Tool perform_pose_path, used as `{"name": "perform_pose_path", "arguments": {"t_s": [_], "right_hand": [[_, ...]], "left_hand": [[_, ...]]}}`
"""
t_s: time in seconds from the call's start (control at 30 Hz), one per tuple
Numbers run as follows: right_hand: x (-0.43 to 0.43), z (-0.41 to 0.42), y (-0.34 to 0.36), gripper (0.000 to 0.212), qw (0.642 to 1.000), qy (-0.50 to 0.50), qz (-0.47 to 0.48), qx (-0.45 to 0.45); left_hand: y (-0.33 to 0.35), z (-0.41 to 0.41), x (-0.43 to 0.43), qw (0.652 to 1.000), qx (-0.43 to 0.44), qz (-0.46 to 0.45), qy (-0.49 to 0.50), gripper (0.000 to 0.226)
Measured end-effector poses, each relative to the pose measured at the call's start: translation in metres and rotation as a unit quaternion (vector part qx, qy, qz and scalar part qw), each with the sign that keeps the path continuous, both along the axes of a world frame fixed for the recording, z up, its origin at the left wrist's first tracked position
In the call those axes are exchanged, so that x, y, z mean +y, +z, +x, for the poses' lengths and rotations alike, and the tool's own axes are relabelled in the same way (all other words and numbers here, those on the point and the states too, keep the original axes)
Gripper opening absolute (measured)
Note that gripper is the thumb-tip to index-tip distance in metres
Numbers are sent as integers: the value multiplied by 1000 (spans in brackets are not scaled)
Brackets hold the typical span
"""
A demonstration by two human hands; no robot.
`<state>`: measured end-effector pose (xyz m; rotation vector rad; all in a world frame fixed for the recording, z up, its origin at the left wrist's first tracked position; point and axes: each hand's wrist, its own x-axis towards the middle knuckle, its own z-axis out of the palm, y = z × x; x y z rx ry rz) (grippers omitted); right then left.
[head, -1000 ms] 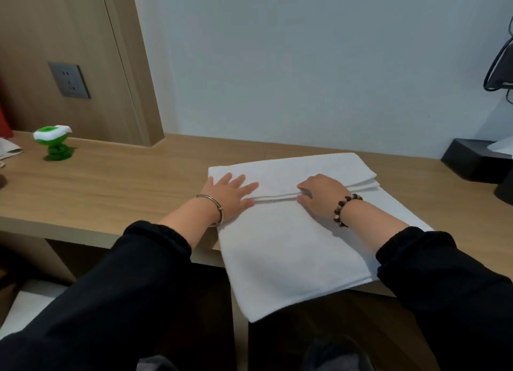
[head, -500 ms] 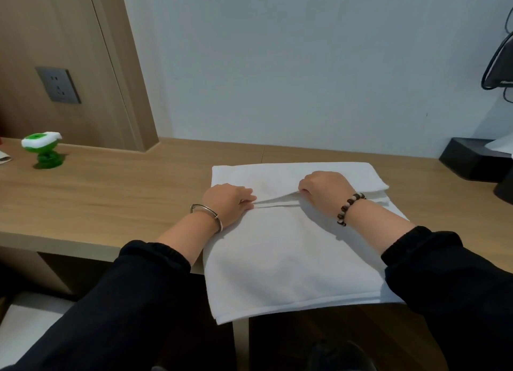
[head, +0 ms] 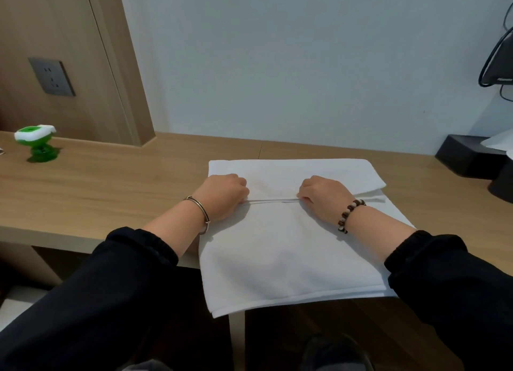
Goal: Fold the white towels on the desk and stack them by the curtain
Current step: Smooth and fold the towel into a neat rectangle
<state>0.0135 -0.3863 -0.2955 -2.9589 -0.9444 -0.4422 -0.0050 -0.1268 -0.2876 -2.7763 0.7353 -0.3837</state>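
Observation:
A white towel (head: 288, 248) lies on the wooden desk (head: 111, 193), its near part hanging over the front edge. Its far part is folded back toward me, and the folded hem runs across the middle. My left hand (head: 222, 197) grips that hem at its left end with curled fingers. At the hem's right end, my right hand (head: 323, 195) pinches it the same way. Both hands rest on the towel. No curtain shows in this view.
A small green and white gadget (head: 37, 143) stands at the desk's far left. A black box (head: 466, 157) with white paper sits at the far right, below a dark device with cables (head: 497, 62). A wall socket (head: 51, 76) is on the wood panel.
My left hand's fingers went from spread flat to curled on the hem. Both hands took hold of the folded edge, and the towel straightened and slid slightly toward me.

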Motion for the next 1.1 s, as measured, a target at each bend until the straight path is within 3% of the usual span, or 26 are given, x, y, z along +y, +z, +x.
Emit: {"name": "perform_pose_path", "arguments": {"t_s": [0.17, 0.3, 0.4, 0.57, 0.83, 0.97, 1.1], "right_hand": [[-25, 2, 6, 22, 999, -28, 26, 23], [-58, 10, 14, 16, 994, -99, -13, 46], [-73, 10, 18, 15, 989, -141, -39, 31], [-82, 5, 13, 14, 989, -142, -5, -33], [-92, 5, 14, 14, 986, -158, -6, 54], [-85, 9, 17, 17, 981, -184, -59, 18], [-71, 18, 6, 23, 978, -170, -108, -47]], "left_hand": [[-2, -2, 0, 999, 6, -38, 29, 30], [-5, -3, 2, 998, -3, -54, 21, 27], [-4, -5, 0, 996, -5, -81, 29, 24], [-1, -5, -2, 994, 0, -96, 46, 20], [-2, -12, -2, 996, -21, -67, 54, 22], [-6, -8, -10, 994, -43, -18, 96, 21], [-3, 15, -4, 991, -20, -27, 130, 23]]}}
